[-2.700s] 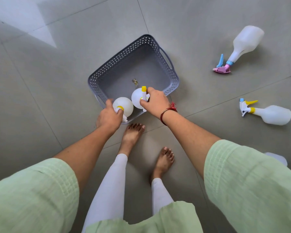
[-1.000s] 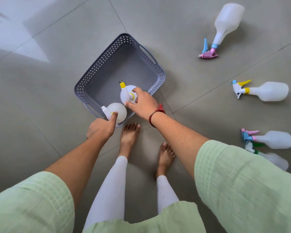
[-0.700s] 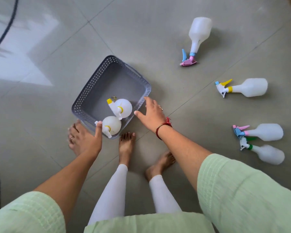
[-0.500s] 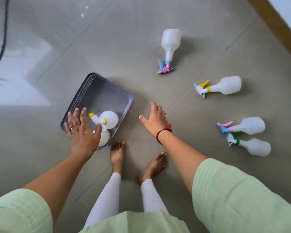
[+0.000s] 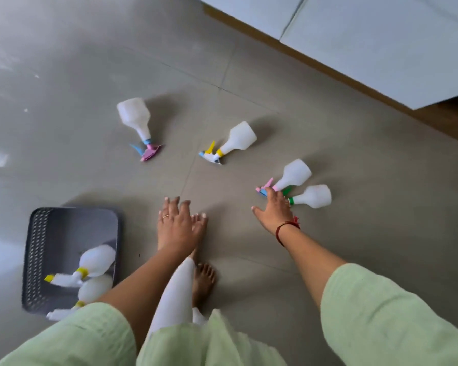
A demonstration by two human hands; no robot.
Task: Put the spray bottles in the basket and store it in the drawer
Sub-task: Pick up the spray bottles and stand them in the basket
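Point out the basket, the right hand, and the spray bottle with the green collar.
basket (image 5: 37,260), head view, perforated left wall.
right hand (image 5: 275,213), head view, back of hand.
green-collared spray bottle (image 5: 315,196), head view, white body.

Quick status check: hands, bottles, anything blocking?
Both hands open: left hand, right hand reaching. Two bottles in basket; four on floor. Nothing blocking.

Six spray bottles: two in the one grey basket (image 5: 37,260) at lower left, yellow-collared (image 5: 95,261) and (image 5: 94,290); four on the floor, at (image 5: 135,118), (image 5: 238,140), (image 5: 295,174), (image 5: 313,196). Two hands.
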